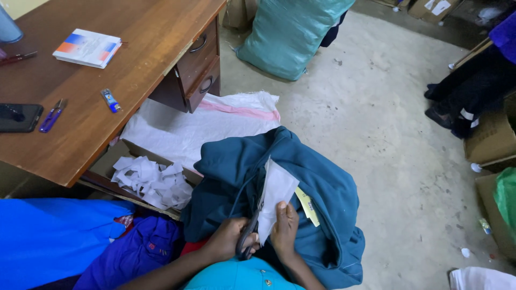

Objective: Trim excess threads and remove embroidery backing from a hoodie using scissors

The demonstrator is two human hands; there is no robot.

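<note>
Teal fabric fills your lap in the head view: a soft, heavy-looking garment (301, 188) bunched in folds, with a yellow tag (307, 205) showing near its opening. Your left hand (224, 240) is closed through the handles of dark scissors (250, 228), blades pointing up along the edge of a white label (277, 188). Your right hand (285, 228) is pinched shut on the lower end of that label, thumb on top, holding it taut against the cloth.

That label looks thin, light and floppy, so I'd judge it needs gripping close to the cut line or it will fold away from the blades; the garment itself is limp and will slide off your knees if left unsupported.

Just left of your lap, a cardboard box (134, 150) holds a heap of white paper scraps (153, 180). On the wooden desk (134, 64), a booklet (87, 47) lies toward the far edge, while a phone (19, 117), purple thread snips (52, 115) and a small blue tube (110, 100) sit nearer the front edge. Bright blue cloth (48, 236) is piled at your left.
</note>
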